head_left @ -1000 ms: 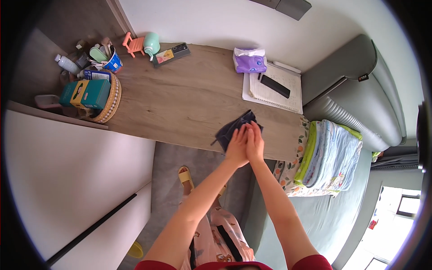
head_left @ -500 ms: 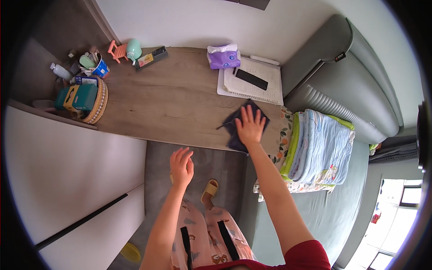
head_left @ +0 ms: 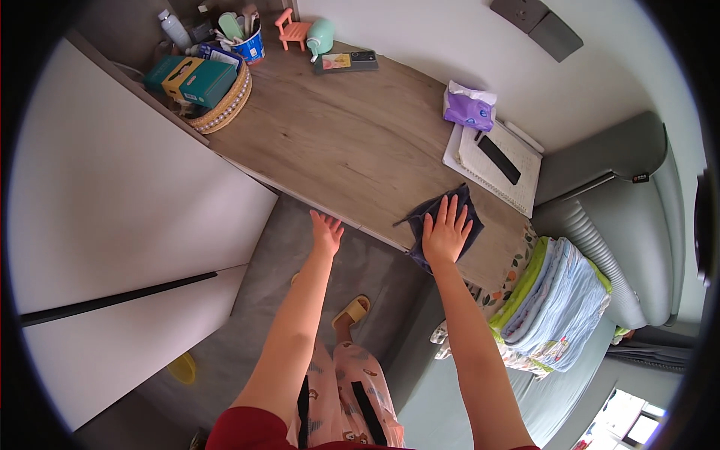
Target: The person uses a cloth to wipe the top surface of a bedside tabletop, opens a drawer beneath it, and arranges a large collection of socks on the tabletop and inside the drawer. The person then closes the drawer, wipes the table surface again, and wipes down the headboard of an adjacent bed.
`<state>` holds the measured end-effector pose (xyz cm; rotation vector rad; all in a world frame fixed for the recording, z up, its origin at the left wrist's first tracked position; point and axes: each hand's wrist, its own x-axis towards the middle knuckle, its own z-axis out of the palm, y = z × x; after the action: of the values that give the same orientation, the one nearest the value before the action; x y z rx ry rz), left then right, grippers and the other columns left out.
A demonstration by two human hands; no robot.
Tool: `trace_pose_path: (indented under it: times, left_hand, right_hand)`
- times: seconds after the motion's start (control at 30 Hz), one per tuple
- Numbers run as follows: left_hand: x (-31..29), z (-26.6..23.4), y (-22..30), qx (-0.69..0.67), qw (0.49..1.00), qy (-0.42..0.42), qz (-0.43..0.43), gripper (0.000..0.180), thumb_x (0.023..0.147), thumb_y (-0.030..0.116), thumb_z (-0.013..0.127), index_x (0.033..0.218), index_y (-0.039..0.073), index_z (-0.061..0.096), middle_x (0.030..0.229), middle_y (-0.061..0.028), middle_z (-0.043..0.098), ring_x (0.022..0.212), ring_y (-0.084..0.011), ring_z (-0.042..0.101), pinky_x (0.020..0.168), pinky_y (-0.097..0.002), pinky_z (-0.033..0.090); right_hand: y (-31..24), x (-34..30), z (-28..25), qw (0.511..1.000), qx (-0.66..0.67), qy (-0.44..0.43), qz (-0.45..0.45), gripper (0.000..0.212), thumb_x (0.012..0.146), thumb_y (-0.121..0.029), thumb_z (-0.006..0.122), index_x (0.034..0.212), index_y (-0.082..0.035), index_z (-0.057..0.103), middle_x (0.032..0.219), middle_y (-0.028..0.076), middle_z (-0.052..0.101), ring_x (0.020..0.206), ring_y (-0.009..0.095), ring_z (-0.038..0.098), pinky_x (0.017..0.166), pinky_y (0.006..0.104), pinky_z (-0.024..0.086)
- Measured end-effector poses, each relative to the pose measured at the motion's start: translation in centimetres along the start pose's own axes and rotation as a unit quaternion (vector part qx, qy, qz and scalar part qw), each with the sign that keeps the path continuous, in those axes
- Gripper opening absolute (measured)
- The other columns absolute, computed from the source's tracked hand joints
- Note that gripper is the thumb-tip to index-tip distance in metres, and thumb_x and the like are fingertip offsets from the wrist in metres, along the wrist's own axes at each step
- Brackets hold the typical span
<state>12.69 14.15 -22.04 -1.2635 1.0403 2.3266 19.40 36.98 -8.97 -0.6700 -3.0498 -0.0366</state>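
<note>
The right hand lies splayed, ungripping, on the dark-blue cloth; even pressure should help. Leftward, the left hand is unclenched, empty.

A dark, navy-looking cloth lies spread on the worktop, right of the centre of the frame, a little below mid-height. Its outline is uneven and angular, with one corner drawn out to a thin tip pointing left and another pointing up. Slight creases mark its left part. The right hand rests flat over its middle, hiding that area. The lowest corner reaches the worktop's front edge.
</note>
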Motion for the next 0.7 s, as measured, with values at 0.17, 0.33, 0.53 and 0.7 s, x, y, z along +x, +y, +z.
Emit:
trace_pose_path:
  times: [0.17,0.33,0.53,0.7]
  left_hand:
    - [2.9,-0.6,0.9,-0.046,0.991,-0.12,-0.034,0.097,0.077,0.08,0.021,0.141,0.007,0.02,0.143,-0.0076,0.03,0.133,-0.0247,0.025,0.107,-0.0471,0.005]
    - [2.2,-0.6,0.5,-0.034,0.992,-0.111,-0.04,0.101,0.073,0.083,0.02,0.138,0.005,0.025,0.142,-0.0075,0.031,0.132,-0.0248,0.026,0.106,-0.0496,0.006]
    - [1.9,-4.5,-0.6,0.015,0.997,-0.082,0.001,0.106,0.067,0.088,0.02,0.14,0.011,0.025,0.143,-0.0047,0.031,0.13,-0.0242,0.029,0.105,-0.0442,0.014]
    - [0.9,-15.2,-1.9,0.074,0.996,-0.049,0.002,0.089,0.075,0.081,0.018,0.142,0.023,0.017,0.142,0.0012,0.031,0.128,-0.0214,0.031,0.102,-0.043,0.016]
  right_hand:
    - [-0.1,0.3,-0.1,1.0,0.023,0.008,-0.017,0.062,0.091,-0.048,0.034,0.141,-0.012,0.025,0.149,0.007,0.018,0.136,0.034,0.015,0.108,0.0498,0.01]
    - [0.1,0.2,-0.8,0.999,0.013,-0.01,-0.029,0.075,0.086,-0.057,0.039,0.141,-0.009,0.023,0.149,0.009,0.017,0.136,0.034,0.014,0.11,0.0466,0.009]
    - [-0.1,-0.1,-0.8,0.999,0.012,-0.012,-0.035,0.079,0.083,-0.058,0.044,0.141,-0.009,0.023,0.149,0.009,0.017,0.136,0.033,0.015,0.11,0.0457,0.009]
    - [-0.8,0.1,0.1,0.998,0.01,0.034,-0.058,0.059,0.091,-0.045,0.037,0.14,-0.013,0.029,0.147,0.006,0.023,0.134,0.031,0.021,0.109,0.0447,0.015]
